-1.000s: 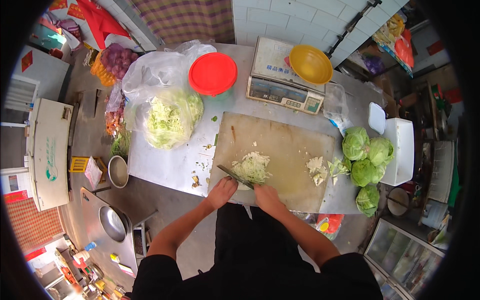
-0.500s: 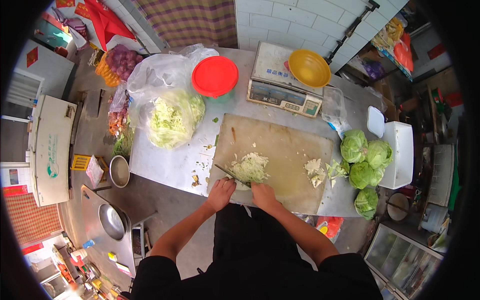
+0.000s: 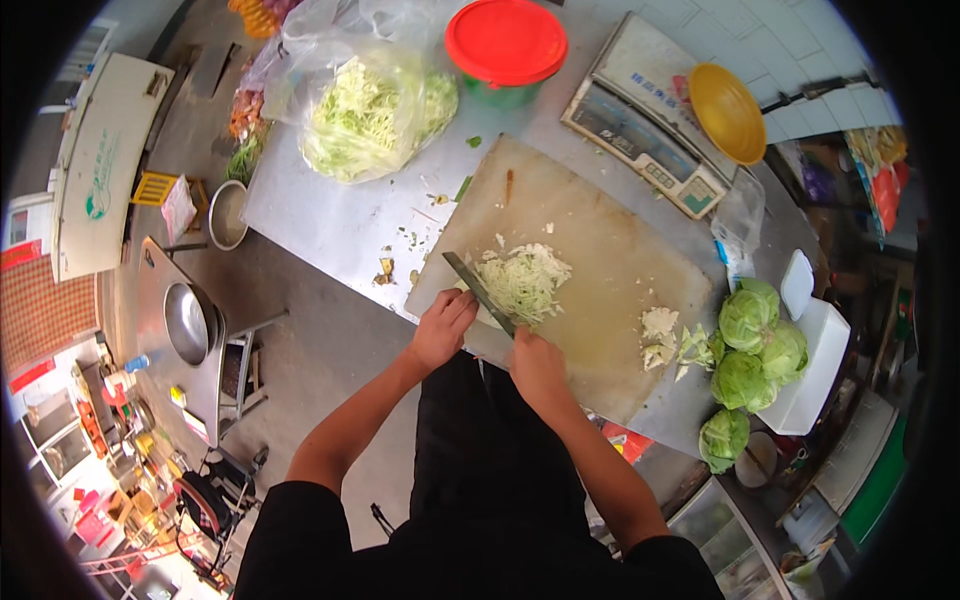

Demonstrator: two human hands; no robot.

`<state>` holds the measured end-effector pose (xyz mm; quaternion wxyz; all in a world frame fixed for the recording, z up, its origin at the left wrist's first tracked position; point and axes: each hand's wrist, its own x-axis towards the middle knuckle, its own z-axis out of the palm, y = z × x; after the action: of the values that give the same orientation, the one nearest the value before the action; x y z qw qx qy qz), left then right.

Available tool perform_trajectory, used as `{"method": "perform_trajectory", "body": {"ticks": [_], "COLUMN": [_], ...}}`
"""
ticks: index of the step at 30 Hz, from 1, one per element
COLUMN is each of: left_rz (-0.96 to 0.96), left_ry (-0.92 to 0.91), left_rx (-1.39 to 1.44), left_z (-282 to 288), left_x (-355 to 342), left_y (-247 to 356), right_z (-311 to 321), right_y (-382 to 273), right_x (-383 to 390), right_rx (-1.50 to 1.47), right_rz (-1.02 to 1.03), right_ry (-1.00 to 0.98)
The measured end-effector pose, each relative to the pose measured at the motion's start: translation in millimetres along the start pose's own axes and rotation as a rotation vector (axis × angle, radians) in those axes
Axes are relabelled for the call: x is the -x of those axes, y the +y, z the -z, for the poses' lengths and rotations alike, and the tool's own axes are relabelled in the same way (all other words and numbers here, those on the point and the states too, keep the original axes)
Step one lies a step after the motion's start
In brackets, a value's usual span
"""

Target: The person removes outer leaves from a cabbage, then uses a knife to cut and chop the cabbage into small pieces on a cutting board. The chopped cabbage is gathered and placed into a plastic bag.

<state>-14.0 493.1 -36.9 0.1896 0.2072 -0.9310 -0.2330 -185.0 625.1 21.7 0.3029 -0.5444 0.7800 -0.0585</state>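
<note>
My right hand (image 3: 537, 368) is closed round the handle of a dark-bladed kitchen knife (image 3: 478, 290) at the near edge of the cutting board (image 3: 600, 270). The blade slants away to the left, between my left hand and a heap of shredded cabbage (image 3: 527, 278). My left hand (image 3: 444, 326), fingers curled, presses on a pale piece of cabbage (image 3: 487, 317) beside the blade. Fingers and blade hide most of that piece. Chopped white cabbage bits (image 3: 658, 335) lie on the board's right side.
Several whole cabbages (image 3: 748, 330) sit right of the board, by a white foam box (image 3: 812, 365). Behind are a scale (image 3: 650, 120) with a yellow bowl (image 3: 728, 112) and a red-lidded tub (image 3: 506, 42). A plastic bag of shredded cabbage (image 3: 370, 120) stands back left.
The whole view has turned and shifted, so the table looks more tilted. More of the knife blade shows, standing at a steeper slant. Both hands keep their holds.
</note>
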Motion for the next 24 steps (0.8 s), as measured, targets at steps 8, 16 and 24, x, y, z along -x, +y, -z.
{"method": "perform_trajectory", "body": {"ticks": [8,16,24], "left_rz": [-0.061,-0.061,-0.065], "left_ry": [-0.112,-0.095,-0.033], "left_rx": [-0.020,0.026,0.080], "left_z": [4,11,7], "left_x": [3,-1,-10], "left_y": [-14,-17,-21], "right_z": [34,34,7], "right_y": [-7,-9,-9], "right_x": [44,13,-28], "right_rx": [-0.005,-0.069,-0.110], "right_rz": [-0.100,-0.084,-0.077], "right_ry": [-0.089,-0.115,-0.031]}}
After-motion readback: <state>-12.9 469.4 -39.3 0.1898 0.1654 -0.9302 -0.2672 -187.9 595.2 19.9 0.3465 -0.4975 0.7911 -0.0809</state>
